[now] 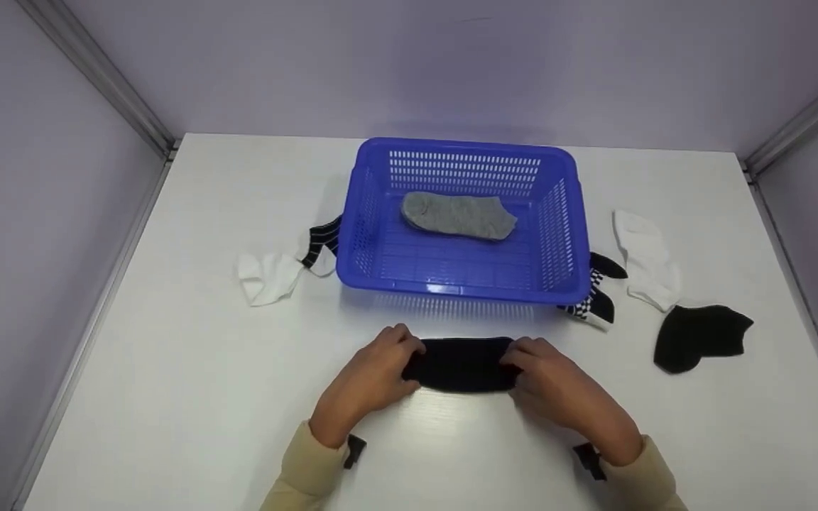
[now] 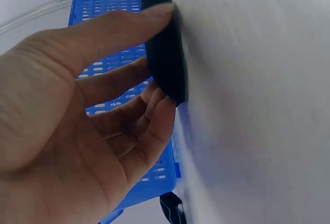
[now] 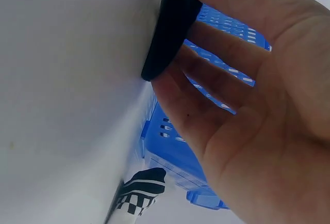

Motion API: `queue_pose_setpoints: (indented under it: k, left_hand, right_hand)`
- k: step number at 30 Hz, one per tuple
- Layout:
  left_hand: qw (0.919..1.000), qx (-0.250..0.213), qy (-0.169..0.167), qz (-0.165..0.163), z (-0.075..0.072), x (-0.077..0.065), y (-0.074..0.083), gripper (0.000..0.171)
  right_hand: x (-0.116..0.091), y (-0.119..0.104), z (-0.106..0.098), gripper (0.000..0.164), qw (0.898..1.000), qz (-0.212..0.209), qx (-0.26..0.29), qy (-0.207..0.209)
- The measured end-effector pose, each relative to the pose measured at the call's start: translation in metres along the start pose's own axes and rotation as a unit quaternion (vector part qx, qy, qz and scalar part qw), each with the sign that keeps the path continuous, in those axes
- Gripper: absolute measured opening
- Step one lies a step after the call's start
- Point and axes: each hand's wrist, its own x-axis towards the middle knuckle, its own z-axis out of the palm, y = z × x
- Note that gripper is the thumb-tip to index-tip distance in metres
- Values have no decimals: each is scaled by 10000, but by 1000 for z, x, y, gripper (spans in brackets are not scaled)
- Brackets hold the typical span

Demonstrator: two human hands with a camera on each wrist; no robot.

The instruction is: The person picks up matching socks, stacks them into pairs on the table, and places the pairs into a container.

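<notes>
A black sock (image 1: 460, 365) lies stretched lengthwise on the white table in front of the basket. At its left end, my left hand (image 1: 379, 369) holds it between thumb and fingers. My right hand (image 1: 552, 383) grips the opposite end in the same way. From the left wrist view, the thumb of my left hand (image 2: 77, 105) presses on the sock (image 2: 166, 53) while curled fingertips touch its far edge. In the right wrist view, the fingertips of my right hand (image 3: 258, 95) meet the edge of the dark cloth (image 3: 172, 33).
Behind the hands stands a blue basket (image 1: 444, 289) with grey socks (image 1: 459, 215) inside. White (image 1: 267, 277) and black striped (image 1: 322, 240) socks lie left of it. To its right are a checkered sock (image 1: 597, 294), a white sock (image 1: 643, 259) and another black sock (image 1: 700, 335).
</notes>
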Motion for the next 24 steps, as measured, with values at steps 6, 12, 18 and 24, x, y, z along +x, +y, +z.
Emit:
queue_pose_setpoints:
  k: [6,12,18,24]
  left_hand:
    - [9997,-93,61,212,-1,-1,-4,35]
    - [9976,-656,194,141,-4,1,-5,18]
    - [9831,-1793,305,-203,-4,3,-7,13]
    - [9603,-2728,390,-430,-1,7,-8,14]
  right_hand:
    - [4,6,2,24,9998,100,146,116]
    - [4,8,-4,15,9911,668,1130,237]
    - [4,7,-6,21,9642,1104,2380,380]
    - [10,11,-7,20,9283,2066,3071,350]
